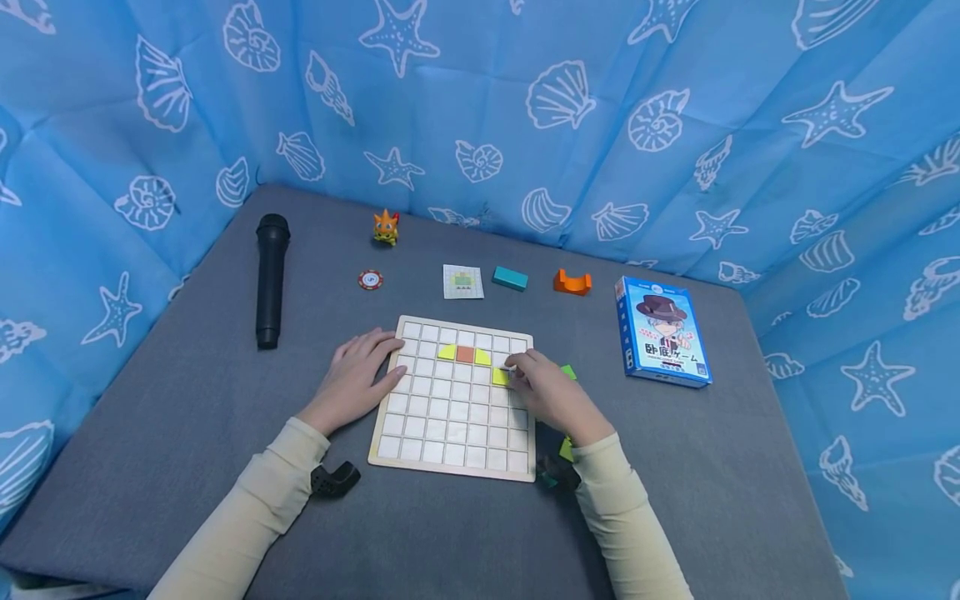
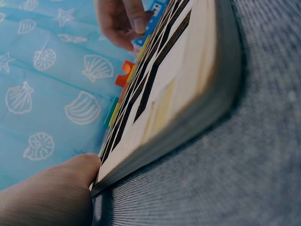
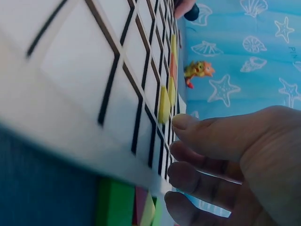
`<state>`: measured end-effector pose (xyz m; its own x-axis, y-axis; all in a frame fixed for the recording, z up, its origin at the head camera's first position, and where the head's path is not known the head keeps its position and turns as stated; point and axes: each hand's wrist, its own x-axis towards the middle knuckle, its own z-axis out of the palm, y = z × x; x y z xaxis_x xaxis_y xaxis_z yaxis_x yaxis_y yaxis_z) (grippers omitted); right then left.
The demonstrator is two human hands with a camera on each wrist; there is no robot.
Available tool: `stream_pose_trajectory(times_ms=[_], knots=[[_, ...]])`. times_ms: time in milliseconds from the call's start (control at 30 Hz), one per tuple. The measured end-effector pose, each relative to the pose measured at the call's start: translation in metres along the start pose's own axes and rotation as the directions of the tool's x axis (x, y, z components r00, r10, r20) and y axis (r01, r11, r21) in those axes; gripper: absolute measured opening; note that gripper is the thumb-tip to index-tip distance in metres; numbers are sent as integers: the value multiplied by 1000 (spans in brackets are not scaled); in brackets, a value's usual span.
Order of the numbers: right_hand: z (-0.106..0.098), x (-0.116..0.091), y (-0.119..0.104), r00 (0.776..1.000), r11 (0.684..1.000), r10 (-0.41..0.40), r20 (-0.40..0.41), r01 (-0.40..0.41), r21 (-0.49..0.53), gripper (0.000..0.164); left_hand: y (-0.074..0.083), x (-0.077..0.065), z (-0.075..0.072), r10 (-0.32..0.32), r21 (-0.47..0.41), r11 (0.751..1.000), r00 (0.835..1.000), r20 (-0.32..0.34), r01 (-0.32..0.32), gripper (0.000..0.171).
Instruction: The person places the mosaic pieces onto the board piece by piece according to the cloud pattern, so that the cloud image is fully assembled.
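Note:
A white gridded board with a pale wooden rim lies on the table. My left hand rests at its left edge, with fingertips and thumb touching the rim; in the left wrist view only part of this hand shows. Toward the board's far side an orange-brown square tile sits between two yellow pieces with curved edges. Over the right side hovers my right hand, its thumb beside a yellow tile. The right wrist view shows its fingers loosely bent, with nothing visible between thumb and fingers.
Green blocks and other pieces lie off the board's right edge, partly under my right arm. Behind stand a pattern card, teal block, orange block, poker chip and toy figure. A microphone and blue box flank them.

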<state>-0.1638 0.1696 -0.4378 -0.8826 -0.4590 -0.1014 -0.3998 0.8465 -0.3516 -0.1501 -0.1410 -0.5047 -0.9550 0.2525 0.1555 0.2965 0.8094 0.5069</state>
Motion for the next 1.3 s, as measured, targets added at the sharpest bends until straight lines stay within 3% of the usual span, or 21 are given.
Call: stream_pose_trajectory(times_ms=[433,600,767,1067,1300], knots=[[-24,-34,33,998,998,61,-19,-61,-5,26,-1,0,-3,3,-3,1000,1000,10,-3,50],[-29,-50,46,991,992,125,43,-124,-16,18,-3,0,-2,7,-10,1000,1000,2,-7,49],[-30,-62,53,977,987,163,138,-162,-20,24,-4,1,-2,11,-9,1000,1000,1,-11,49],[-25,-61,55,963,980,189,192,-197,23,20,-3,1,-2,13,-8,1000,1000,-1,-13,49],[-16,-53,59,965,973,229,130,-232,8,21,-3,0,0,0,0,1000,1000,16,0,49]])
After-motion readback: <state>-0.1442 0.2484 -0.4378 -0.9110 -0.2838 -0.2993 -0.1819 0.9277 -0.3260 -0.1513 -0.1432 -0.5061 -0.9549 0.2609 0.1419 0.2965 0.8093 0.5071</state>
